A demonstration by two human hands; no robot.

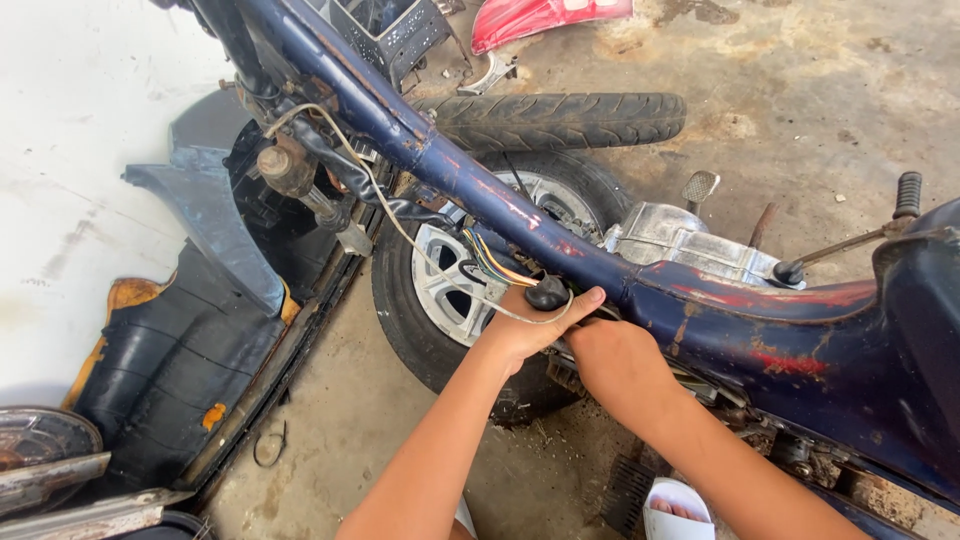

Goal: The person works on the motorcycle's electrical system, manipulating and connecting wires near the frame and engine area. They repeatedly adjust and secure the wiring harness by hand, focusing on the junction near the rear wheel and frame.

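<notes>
A stripped motorbike frame [470, 180], dark blue with worn red patches, runs across the view from upper left to right. My left hand [535, 325] reaches under the frame tube and grips a small black rubber part [547, 292] on a bundle of coloured wires [490, 262]. A pale cable [400, 225] loops down past it. My right hand [620, 365] is pushed in just below the frame, next to the left hand. Its fingers are hidden behind the frame and engine parts.
A wheel with a silver rim [450, 290] leans behind the frame, and a loose tyre [560, 120] lies beyond it. The silver engine case [680, 245] sits at right. Dark plastic body panels [200, 300] lie at left by a white wall. Red fairing [530, 18] lies at top.
</notes>
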